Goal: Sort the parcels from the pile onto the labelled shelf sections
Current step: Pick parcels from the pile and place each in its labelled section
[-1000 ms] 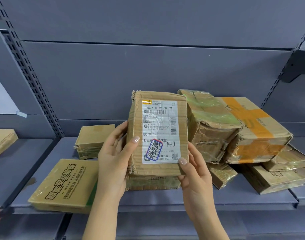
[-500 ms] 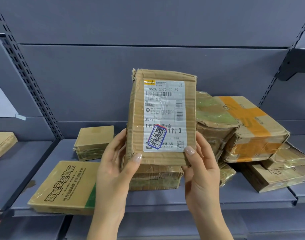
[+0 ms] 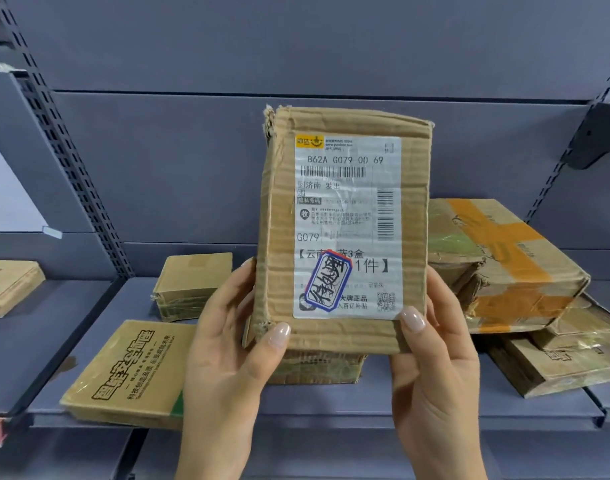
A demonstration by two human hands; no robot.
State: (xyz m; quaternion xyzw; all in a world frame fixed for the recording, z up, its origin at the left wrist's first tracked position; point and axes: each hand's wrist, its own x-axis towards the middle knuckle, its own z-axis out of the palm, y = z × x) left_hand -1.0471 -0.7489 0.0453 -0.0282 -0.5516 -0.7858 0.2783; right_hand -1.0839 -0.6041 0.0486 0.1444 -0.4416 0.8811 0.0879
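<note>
The person is holding a brown cardboard parcel (image 3: 343, 233) upright in front of the grey shelf (image 3: 400, 398), clear of its surface, between both hands. The left hand (image 3: 227, 351) is gripping the lower left edge, with the thumb pressing on the front corner and the fingers wrapping behind. The right hand (image 3: 431, 375) is gripping the lower right edge the same way. The cardboard is looking creased and ribbed, and it is fraying at both left corners. A white shipping label (image 3: 348, 202) is covering most of the front, showing barcodes and "862A G079-00 69". A blue-and-red-bordered sticker (image 3: 326, 282) with handwriting is sitting on it. Behind, to the right, a pile of taped boxes (image 3: 511, 265) is sitting on the shelf. A flat printed box (image 3: 130, 368) is lying at the left.
</note>
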